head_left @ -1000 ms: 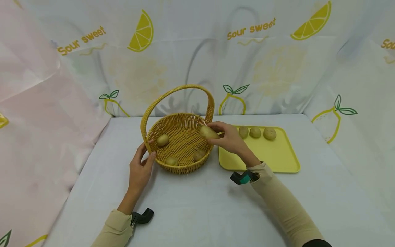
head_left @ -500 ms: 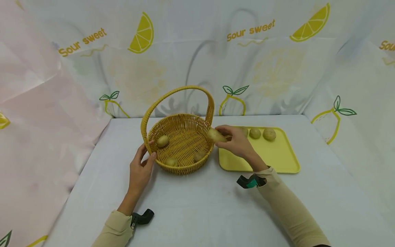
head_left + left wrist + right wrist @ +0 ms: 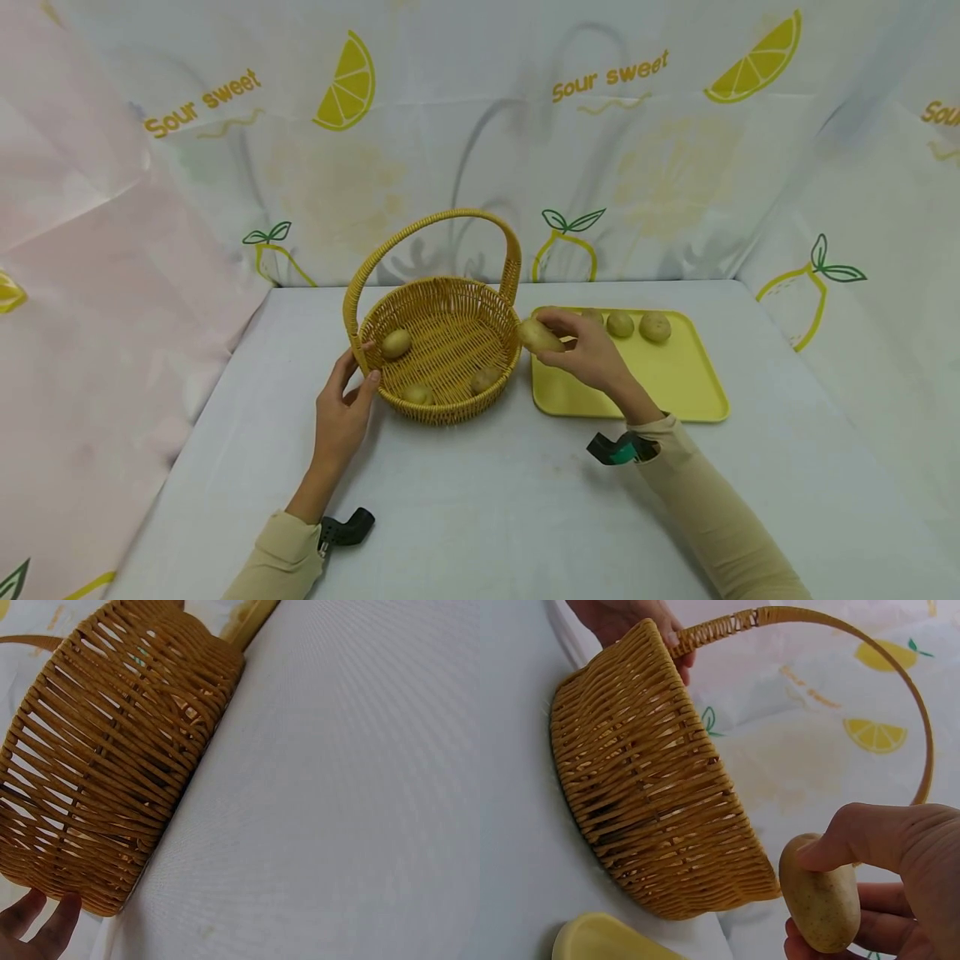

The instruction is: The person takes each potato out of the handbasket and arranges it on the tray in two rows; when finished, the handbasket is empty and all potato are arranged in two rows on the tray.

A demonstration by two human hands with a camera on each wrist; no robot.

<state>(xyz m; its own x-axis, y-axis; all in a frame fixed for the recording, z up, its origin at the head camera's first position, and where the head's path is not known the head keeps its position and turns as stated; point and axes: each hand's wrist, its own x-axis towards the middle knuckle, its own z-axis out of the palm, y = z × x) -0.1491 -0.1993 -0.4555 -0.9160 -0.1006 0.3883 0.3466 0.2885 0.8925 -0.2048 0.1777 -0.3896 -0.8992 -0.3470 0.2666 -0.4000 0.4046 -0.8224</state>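
Note:
A yellow wicker basket (image 3: 450, 413) with a tall arched handle stands on the table. Inside it lie three potatoes: one at the left (image 3: 396, 343), one at the near side (image 3: 417, 393) and one at the near right (image 3: 484, 380). My left hand (image 3: 343, 417) grips the basket's left rim near the foot of the handle. Just outside the right rim, my right hand (image 3: 588, 354) pinches a potato (image 3: 821, 896) between thumb and fingers, above the left edge of a yellow tray (image 3: 637, 392). In the right wrist view, that potato shows smooth and oval.
Along the tray's far side sit a round potato (image 3: 656, 327), another one (image 3: 620, 323) beside it and a third (image 3: 592, 317), partly hidden by my right hand. A lemon-print cloth (image 3: 450, 150) hangs behind the white table (image 3: 480, 517).
My right hand has moved right, carrying the potato from over the basket's right side to outside its rim. The left hand and the basket stay where they were.

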